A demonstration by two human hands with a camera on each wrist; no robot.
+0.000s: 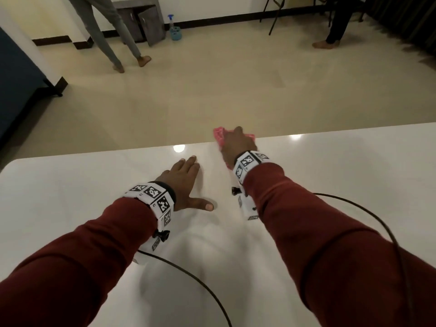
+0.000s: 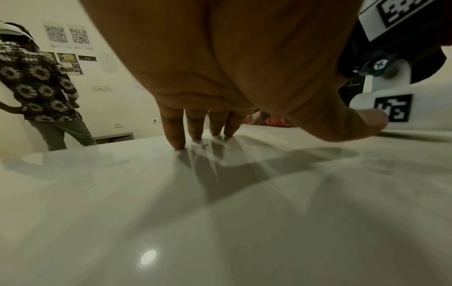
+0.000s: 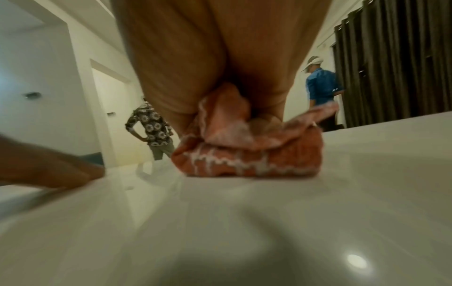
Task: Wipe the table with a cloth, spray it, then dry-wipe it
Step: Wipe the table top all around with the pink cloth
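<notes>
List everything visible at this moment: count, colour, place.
table: one, glossy white, foreground.
cloth: one, pink patterned, bunched at the table's far edge.
spray bottle: one, blue, on the floor by the far wall.
cabinet: one, grey, door ajar, against the wall.
bystanders: two, legs only in the head view, standing on the floor.
cable: black, across the table.
left hand: flat on the table, fingers straight.
right hand: on the cloth, gripping it.
</notes>
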